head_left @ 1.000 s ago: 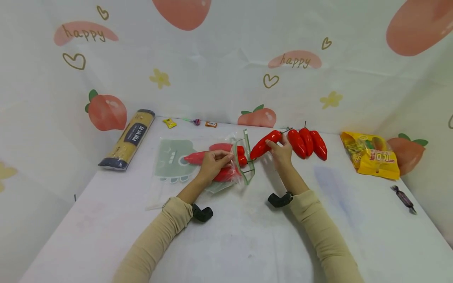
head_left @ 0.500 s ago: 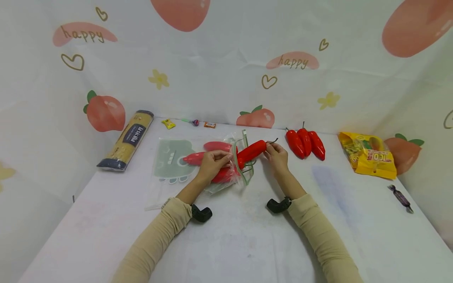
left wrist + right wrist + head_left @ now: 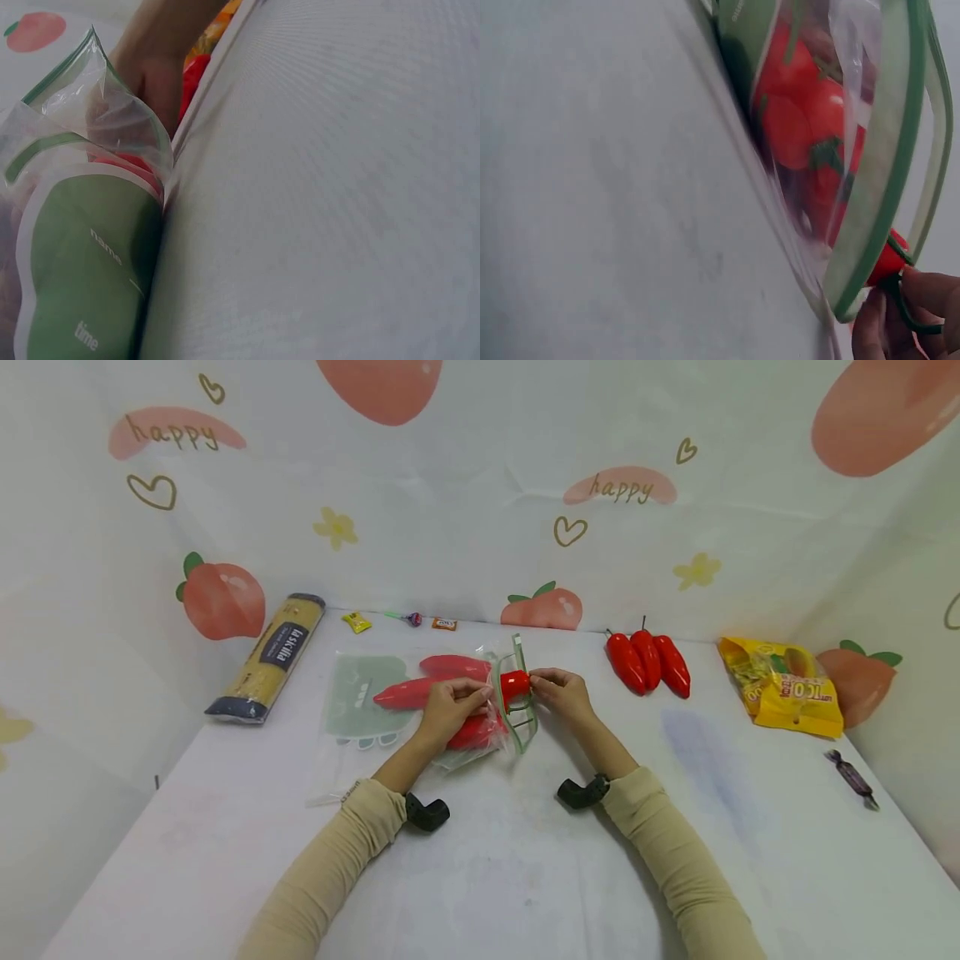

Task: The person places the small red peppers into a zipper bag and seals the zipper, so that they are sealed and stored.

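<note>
A clear zip bag point(image 3: 369, 672) with a green panel and green zip edges lies on the table, its mouth gaping to the right. My left hand point(image 3: 450, 714) pinches the bag's upper layer near the mouth. Fingers of my right hand point(image 3: 567, 695) pinch the green stem point(image 3: 906, 306) of a red chili pepper point(image 3: 514, 683). Most of that pepper is inside the bag, with its stem end at the opening. Several other red peppers point(image 3: 789, 112) lie in the bag, partly hidden by plastic and by my left hand. The left wrist view shows the bag's printed side point(image 3: 90, 255).
Three red peppers point(image 3: 647, 662) lie at the back right. Farther right are a yellow snack bag point(image 3: 798, 714) and a dark wrapped candy point(image 3: 852, 779). A pasta pack point(image 3: 268, 658) lies back left, near a yellow candy point(image 3: 357, 622), a lollipop point(image 3: 413, 619) and an orange candy point(image 3: 445, 624).
My right hand has carried a pepper left from beside the loose ones and slid it into the bag, its grip shifting from the body to the stem. My left hand stays on the bag.
</note>
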A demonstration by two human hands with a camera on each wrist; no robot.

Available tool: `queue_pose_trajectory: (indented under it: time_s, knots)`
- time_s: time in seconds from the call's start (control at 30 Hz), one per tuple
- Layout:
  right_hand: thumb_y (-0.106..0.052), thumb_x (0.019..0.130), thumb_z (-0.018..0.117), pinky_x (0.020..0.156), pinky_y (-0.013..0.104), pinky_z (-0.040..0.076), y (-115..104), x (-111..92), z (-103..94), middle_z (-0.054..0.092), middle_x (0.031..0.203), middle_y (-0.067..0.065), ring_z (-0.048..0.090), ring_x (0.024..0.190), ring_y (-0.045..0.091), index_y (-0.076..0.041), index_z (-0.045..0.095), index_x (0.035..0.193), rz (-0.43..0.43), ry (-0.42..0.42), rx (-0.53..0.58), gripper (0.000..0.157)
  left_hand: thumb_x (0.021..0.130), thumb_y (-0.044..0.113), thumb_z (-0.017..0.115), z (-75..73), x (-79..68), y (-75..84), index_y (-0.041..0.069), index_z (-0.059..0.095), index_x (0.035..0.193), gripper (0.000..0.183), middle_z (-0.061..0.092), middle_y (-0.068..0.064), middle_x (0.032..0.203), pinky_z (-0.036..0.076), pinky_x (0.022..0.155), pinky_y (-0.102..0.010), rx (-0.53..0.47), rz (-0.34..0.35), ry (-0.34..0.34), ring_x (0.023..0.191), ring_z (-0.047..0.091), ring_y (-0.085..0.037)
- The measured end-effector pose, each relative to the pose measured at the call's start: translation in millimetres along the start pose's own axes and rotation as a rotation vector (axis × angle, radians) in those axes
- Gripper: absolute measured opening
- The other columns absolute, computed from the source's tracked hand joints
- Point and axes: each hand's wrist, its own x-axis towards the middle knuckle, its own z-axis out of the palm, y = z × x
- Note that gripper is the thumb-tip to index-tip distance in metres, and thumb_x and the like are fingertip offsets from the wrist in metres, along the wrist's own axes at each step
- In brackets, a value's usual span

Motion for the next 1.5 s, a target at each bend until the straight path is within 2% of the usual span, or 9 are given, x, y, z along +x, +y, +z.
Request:
queue_pose_trajectory:
  time_s: [0.1, 0.27, 0.4, 0.5, 0.63, 0.87, 0.97, 1.23, 1.5]
  knots:
    - [-0.019, 0.089, 0.061, 0.072, 0.012, 0.052, 1, -1, 5.1, 0.064, 0.093, -0.001, 0.055, 0.08, 0.005, 0.003, 0.06, 0.113, -0.052, -0.023, -0.073, 0.033, 0.086, 0.006, 0.061, 0.0, 0.5, 0.4, -0.013, 0.061, 0.104, 0.025, 0.066, 0.007, 0.074, 0.056, 0.067, -0.019, 0.007, 0.009, 0.003, 0.064, 0.063, -0.005]
    - [-0.018, 0.089, 0.06, 0.082, 0.015, 0.051, -1, 3, -3.2, 0.062, 0.115, 0.014, 0.057, 0.088, 0.003, 0.0, 0.06, 0.117, -0.106, 0.013, -0.077, 0.033, 0.087, 0.004, 0.06, 0.6, 0.7, 1.1, -0.015, 0.06, 0.103, 0.025, 0.066, 0.007, 0.073, 0.056, 0.067, -0.019, -0.001, 0.026, -0.002, 0.065, 0.063, -0.004]
    - [-0.016, 0.09, 0.059, 0.094, 0.018, 0.047, -5, 16, -29.0, 0.055, 0.127, 0.017, 0.057, 0.099, 0.003, -0.002, 0.055, 0.125, -0.177, 0.14, -0.027, 0.038, 0.087, 0.004, 0.059, -0.2, 0.9, 2.0, -0.014, 0.06, 0.103, 0.024, 0.066, 0.008, 0.073, 0.056, 0.067, -0.019, -0.002, 0.027, -0.004, 0.066, 0.063, -0.004]
    - [-0.013, 0.09, 0.059, 0.098, 0.022, 0.045, -11, 29, -56.2, 0.052, 0.131, 0.017, 0.056, 0.111, 0.012, -0.003, 0.053, 0.127, -0.216, 0.265, 0.029, 0.039, 0.087, 0.006, 0.06, -1.5, 1.3, 1.7, -0.013, 0.061, 0.103, 0.024, 0.066, 0.008, 0.073, 0.056, 0.068, -0.02, 0.009, 0.029, -0.008, 0.067, 0.064, -0.005]
    - [-0.011, 0.091, 0.055, 0.106, 0.025, 0.037, -22, 42, -89.0, 0.045, 0.138, 0.014, 0.045, 0.127, 0.02, -0.004, 0.046, 0.133, -0.193, 0.357, 0.022, 0.044, 0.087, 0.008, 0.062, -2.6, 1.7, 0.7, -0.013, 0.061, 0.103, 0.027, 0.067, 0.007, 0.075, 0.056, 0.068, -0.02, 0.024, 0.028, -0.023, 0.067, 0.064, -0.005]
    - [-0.01, 0.093, 0.049, 0.114, 0.033, 0.025, -26, 51, -113.4, 0.031, 0.147, 0.013, 0.029, 0.137, 0.023, -0.003, 0.032, 0.141, -0.078, 0.298, -0.067, 0.051, 0.087, 0.008, 0.061, -2.2, 0.6, 1.0, -0.014, 0.06, 0.103, 0.027, 0.066, 0.006, 0.074, 0.056, 0.067, -0.019, 0.016, 0.026, -0.052, 0.065, 0.063, -0.005]
    - [-0.008, 0.094, 0.047, 0.114, 0.034, 0.026, -21, 52, -114.0, 0.034, 0.146, 0.013, 0.031, 0.136, 0.023, -0.003, 0.033, 0.141, -0.046, 0.304, -0.136, 0.049, 0.087, 0.007, 0.06, -1.6, 0.3, 0.8, -0.016, 0.059, 0.102, 0.027, 0.066, 0.007, 0.074, 0.056, 0.067, -0.019, 0.009, 0.039, -0.064, 0.065, 0.062, -0.004]
    - [-0.008, 0.091, 0.052, 0.109, 0.037, 0.035, -13, 53, -109.6, 0.047, 0.137, 0.016, 0.043, 0.127, 0.027, -0.002, 0.044, 0.134, -0.071, 0.374, -0.32, 0.044, 0.087, 0.007, 0.061, -1.4, 0.3, -1.2, -0.016, 0.06, 0.102, 0.027, 0.066, 0.007, 0.074, 0.056, 0.067, -0.02, 0.006, 0.044, -0.057, 0.065, 0.063, -0.005]
    - [-0.017, 0.092, 0.054, 0.109, 0.044, 0.034, -12, 52, -107.6, 0.044, 0.139, 0.017, 0.039, 0.129, 0.032, -0.005, 0.039, 0.138, 0.041, 0.256, -0.453, 0.05, 0.087, 0.009, 0.061, -2.1, 0.3, -1.2, -0.013, 0.061, 0.102, 0.026, 0.066, 0.007, 0.075, 0.056, 0.068, -0.02, 0.031, 0.034, -0.054, 0.065, 0.063, -0.006]
